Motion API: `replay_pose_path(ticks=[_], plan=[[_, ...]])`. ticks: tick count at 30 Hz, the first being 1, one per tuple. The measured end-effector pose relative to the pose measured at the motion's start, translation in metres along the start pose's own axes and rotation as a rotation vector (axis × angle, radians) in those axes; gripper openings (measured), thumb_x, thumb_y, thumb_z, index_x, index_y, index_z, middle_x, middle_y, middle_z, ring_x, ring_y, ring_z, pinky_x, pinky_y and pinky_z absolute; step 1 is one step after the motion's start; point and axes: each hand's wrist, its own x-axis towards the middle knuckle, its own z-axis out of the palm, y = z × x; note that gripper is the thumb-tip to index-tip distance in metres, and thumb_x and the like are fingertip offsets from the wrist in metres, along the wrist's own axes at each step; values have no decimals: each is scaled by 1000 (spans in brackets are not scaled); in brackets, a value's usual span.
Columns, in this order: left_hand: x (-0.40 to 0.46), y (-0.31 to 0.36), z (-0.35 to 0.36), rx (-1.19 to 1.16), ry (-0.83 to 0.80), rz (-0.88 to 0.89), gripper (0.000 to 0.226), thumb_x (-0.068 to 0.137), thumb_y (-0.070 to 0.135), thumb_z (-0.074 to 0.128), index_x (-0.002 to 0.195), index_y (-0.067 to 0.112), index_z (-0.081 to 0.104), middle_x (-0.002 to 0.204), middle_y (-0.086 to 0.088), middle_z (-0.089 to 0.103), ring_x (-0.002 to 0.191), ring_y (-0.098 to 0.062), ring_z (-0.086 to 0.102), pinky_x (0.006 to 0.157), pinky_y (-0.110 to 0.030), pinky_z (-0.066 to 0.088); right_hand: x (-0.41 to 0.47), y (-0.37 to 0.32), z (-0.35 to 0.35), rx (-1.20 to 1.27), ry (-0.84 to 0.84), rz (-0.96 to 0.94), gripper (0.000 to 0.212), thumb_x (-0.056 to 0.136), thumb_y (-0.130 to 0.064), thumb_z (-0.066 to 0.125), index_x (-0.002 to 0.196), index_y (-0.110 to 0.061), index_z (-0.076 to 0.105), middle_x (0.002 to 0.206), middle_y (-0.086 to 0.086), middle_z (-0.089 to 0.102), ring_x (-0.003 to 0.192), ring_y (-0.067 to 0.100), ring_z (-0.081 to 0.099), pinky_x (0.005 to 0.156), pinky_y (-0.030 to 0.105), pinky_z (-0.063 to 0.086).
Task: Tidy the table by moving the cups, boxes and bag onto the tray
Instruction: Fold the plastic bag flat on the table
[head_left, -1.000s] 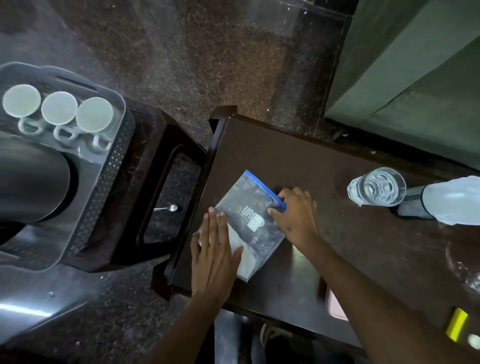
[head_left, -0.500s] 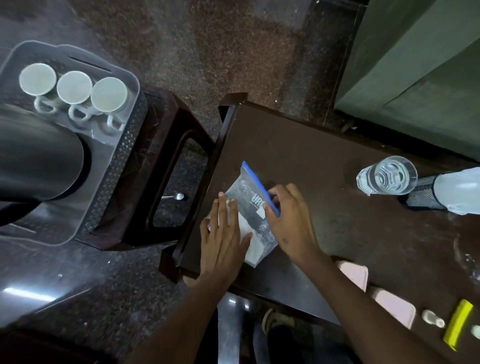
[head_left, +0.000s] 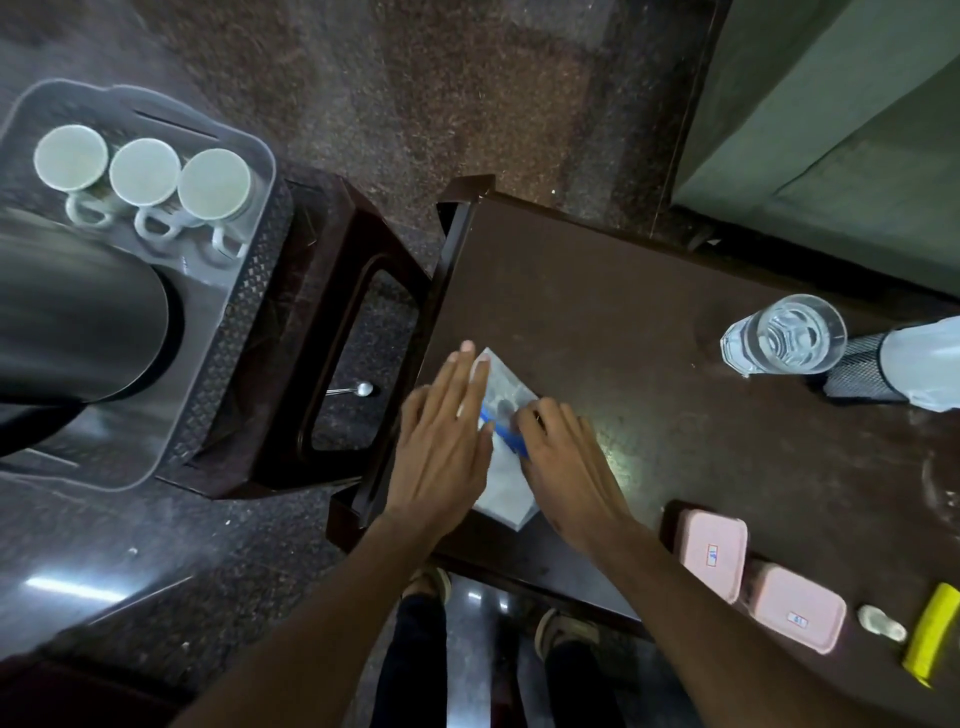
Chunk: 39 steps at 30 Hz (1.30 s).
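Note:
A clear zip bag (head_left: 506, 483) with a blue seal strip stands tipped up near the left edge of the dark table (head_left: 597, 291). My left hand (head_left: 441, 441) lies flat against its left side, fingers straight. My right hand (head_left: 566, 457) pinches the blue strip. Two pink boxes (head_left: 714, 553) (head_left: 795, 616) sit at the table's front right. The grey tray (head_left: 228, 306) rests on a stool to the left and holds three white cups (head_left: 144, 170) upside down in a row.
A large black kettle (head_left: 78, 322) fills the tray's near half. A water glass (head_left: 789, 335) and a mesh holder (head_left: 857, 371) stand at the table's right. A yellow object (head_left: 932, 631) lies beyond the boxes. A spoon (head_left: 358, 388) lies below the stool (head_left: 332, 249).
The bag lay flat on the table; its blue edge has since been raised and drawn in between my hands. The view has tilted so the pink boxes appear.

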Motion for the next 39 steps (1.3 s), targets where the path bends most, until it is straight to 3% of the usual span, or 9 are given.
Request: replay_pose_path(ticks=[6, 12, 15, 18, 22, 26, 34, 37, 39], plan=[[21, -24, 8, 304, -173, 297, 65, 112, 44, 24, 168, 19, 2, 176, 0, -6, 162, -15, -2, 126, -50, 20, -29, 14, 16, -21, -26, -91, 63, 87, -12, 74, 147, -9, 53, 158, 9, 46, 144, 24, 48, 118, 38, 42], [23, -38, 13, 377, -222, 369, 79, 108, 50, 35, 167, 14, -3, 175, -5, -9, 162, -18, -5, 126, -52, 20, -42, 38, 19, 38, -103, -169, 96, 76, 10, 72, 161, -9, 30, 172, 3, 22, 158, 12, 22, 125, 37, 28], [20, -36, 14, 408, -205, 379, 81, 107, 47, 38, 167, 12, -4, 175, -7, -8, 162, -21, -3, 126, -52, 20, -39, 35, 12, -13, -64, -219, 72, 90, -6, 65, 157, -7, 38, 168, 7, 31, 155, 16, 31, 126, 37, 28], [19, -34, 15, 437, -216, 415, 74, 110, 42, 31, 166, 11, -5, 175, -9, -8, 162, -23, -2, 127, -53, 19, -29, 20, 6, 8, 47, -207, 53, 106, -24, 43, 156, -7, 39, 163, 9, 41, 151, 18, 39, 128, 33, 19], [17, -35, 18, 449, -225, 433, 69, 112, 39, 26, 166, 9, -5, 174, -11, -12, 162, -24, -7, 127, -53, 17, -3, -3, 10, -115, -7, -89, 61, 111, -33, 30, 163, -4, 16, 172, 13, 15, 160, 22, 15, 130, 40, 21], [16, -38, 21, 425, -221, 389, 75, 110, 44, 28, 166, 9, -6, 174, -11, -13, 162, -26, -7, 127, -53, 18, -16, 8, 25, -207, -78, -83, 76, 109, -43, 35, 164, -5, 0, 174, 13, -3, 161, 24, 2, 130, 42, 16], [12, -37, 24, 400, -186, 239, 88, 105, 55, 38, 166, 8, -2, 174, -12, -10, 162, -27, -3, 125, -58, 19, -76, 50, 14, -173, -158, -138, 80, 103, -53, 32, 166, -12, 3, 175, 6, -2, 161, 19, 6, 128, 39, 21], [14, -33, 21, 406, -162, 209, 80, 107, 56, 28, 167, 9, 1, 175, -12, -8, 162, -27, -2, 125, -60, 18, -70, 44, 0, -150, -67, -110, 71, 105, -50, 32, 163, -10, 25, 172, 7, 19, 158, 20, 23, 125, 37, 20], [22, -30, 14, 377, -106, 177, 73, 108, 51, 22, 167, 12, 7, 175, -11, -2, 162, -26, 2, 123, -60, 20, -55, 39, -9, -78, 50, -20, 60, 106, -42, 40, 156, -9, 41, 164, 9, 39, 151, 23, 40, 123, 37, 29]])
